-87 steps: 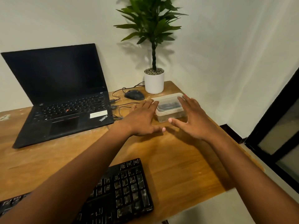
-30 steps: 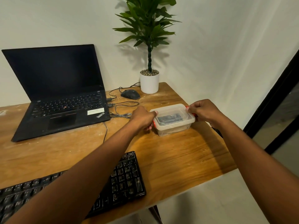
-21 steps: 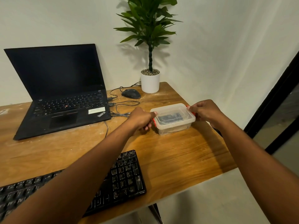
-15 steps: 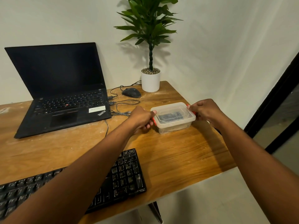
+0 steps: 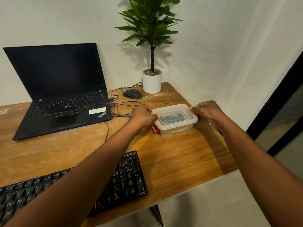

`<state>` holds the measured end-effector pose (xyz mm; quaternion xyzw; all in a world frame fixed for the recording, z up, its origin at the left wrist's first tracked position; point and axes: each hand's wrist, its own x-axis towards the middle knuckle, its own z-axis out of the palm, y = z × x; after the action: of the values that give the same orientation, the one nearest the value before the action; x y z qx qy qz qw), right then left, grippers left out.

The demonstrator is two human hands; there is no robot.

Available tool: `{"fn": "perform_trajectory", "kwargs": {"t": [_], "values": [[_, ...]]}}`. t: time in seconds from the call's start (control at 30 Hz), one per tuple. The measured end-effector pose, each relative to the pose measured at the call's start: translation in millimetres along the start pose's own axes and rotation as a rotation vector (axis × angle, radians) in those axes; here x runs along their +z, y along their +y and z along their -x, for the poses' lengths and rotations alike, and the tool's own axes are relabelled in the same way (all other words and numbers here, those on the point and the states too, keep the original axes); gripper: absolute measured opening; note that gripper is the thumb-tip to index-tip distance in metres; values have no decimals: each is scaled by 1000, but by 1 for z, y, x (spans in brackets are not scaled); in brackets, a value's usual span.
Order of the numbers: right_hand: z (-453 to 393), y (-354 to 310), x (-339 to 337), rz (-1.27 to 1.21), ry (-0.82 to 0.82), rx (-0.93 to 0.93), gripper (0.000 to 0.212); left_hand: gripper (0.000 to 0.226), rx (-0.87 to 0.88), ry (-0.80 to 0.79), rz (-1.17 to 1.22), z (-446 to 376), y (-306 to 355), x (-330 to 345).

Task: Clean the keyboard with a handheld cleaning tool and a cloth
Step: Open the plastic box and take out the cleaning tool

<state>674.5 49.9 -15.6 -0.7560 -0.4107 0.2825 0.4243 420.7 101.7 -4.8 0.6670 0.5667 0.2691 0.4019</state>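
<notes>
A clear plastic box (image 5: pixel 175 118) with a lid and red side clips stands on the wooden desk (image 5: pixel 180 154), right of centre. Something dark lies inside it, too blurred to name. My left hand (image 5: pixel 142 116) grips the box's left end, fingers curled over the lid edge; the red left clip hangs down open. My right hand (image 5: pixel 207 112) grips the right end at the red clip. A black keyboard (image 5: pixel 126 177) lies at the desk's near edge, partly hidden by my left forearm.
An open black laptop (image 5: pixel 62 89) sits at the back left, with cables (image 5: pixel 121 110) trailing to a black mouse (image 5: pixel 132 94). A potted plant (image 5: pixel 152 81) stands at the back corner. The desk's right edge runs close to the box; a dark door frame (image 5: pixel 278 102) is beyond.
My hands went from resting flat around the box to gripping its two ends. In the last half second the left red clip has swung down below the lid.
</notes>
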Motion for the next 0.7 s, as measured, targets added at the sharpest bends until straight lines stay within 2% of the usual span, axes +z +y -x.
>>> {"fn": "perform_trajectory", "kwargs": {"t": [0.27,0.47,0.7], "values": [[2,-1,0,-69,-9,22,20,36,11,29,-29,1,6,7],[0,3,1,-68,8,83,13,24,11,35,-29,1,5,8],[-5,15,8,-18,-10,130,11,24,24,26,-3,-1,0,8]]}}
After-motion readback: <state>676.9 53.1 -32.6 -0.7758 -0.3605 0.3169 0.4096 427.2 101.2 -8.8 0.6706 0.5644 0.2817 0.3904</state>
